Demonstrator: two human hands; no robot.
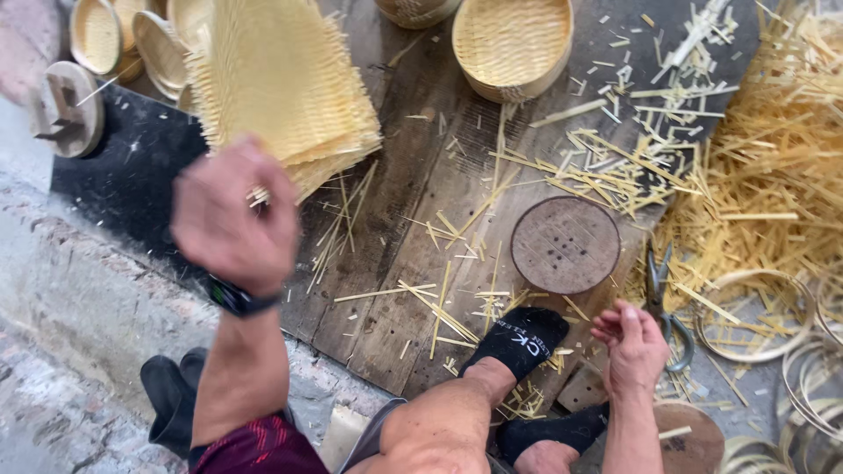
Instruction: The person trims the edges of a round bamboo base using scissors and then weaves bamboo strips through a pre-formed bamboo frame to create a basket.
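Our left hand (230,213) closes on the near edge of the stack of woven bamboo mats (279,83) at the board's far left corner. Our right hand (634,344) hangs open, empty, just beside the scissors (660,303) near the round wooden block (565,244).

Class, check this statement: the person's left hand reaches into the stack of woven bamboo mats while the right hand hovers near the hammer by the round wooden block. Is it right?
Not quite. In the head view the right hand hovers near scissors, not a hammer. The rest stands: the left hand is at the stack of woven bamboo mats, and the round wooden block lies nearby.
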